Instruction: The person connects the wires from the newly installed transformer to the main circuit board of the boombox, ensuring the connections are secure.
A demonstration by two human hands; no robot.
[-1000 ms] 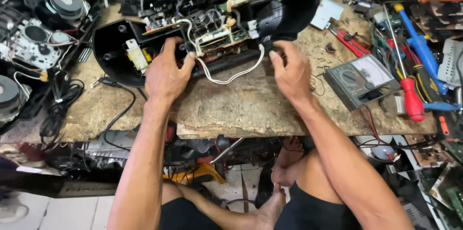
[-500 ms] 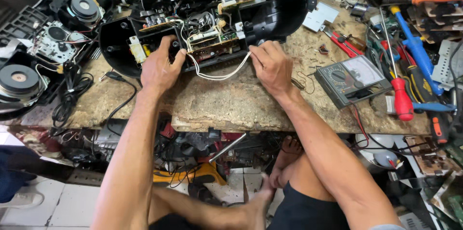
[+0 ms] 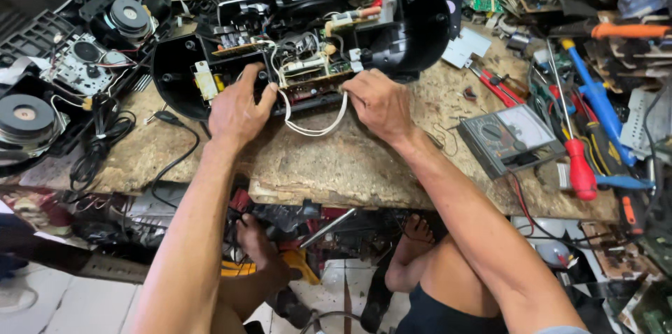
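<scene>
Subject: an opened black portable stereo casing (image 3: 413, 26), lying on its face along the far part of the worn wooden counter (image 3: 336, 159), with its circuit boards (image 3: 308, 61) and wiring exposed.

Left hand (image 3: 238, 106): rests on the near edge of the casing, left of centre, fingers curled over the rim beside a cream-coloured component (image 3: 205, 82). Its grip is closed on the casing edge.

Right hand (image 3: 374, 103): sits at the near edge right of centre, fingertips pressed in where a looped white cable (image 3: 315, 124) runs up to the boards. Fingers are bent; whether this grip pinches the cable or only the casing edge cannot be told from this view.

Surroundings: loose speakers (image 3: 24, 113) and a tape mechanism (image 3: 84, 64) lie to the left; an analogue multimeter (image 3: 511, 138), a red-handled screwdriver (image 3: 577, 166) and blue-handled tools (image 3: 595, 99) lie to the right, well apart from both hands.

Assessment: the work in hand appears to be steadying the casing and working at the boards along its near edge. Done well, it calls for the left hand to hold the shell firm while the right works lightly, keeping the white cable slack and clear of strain at its solder joints. Fingers should stay off bare board tracks.
</scene>
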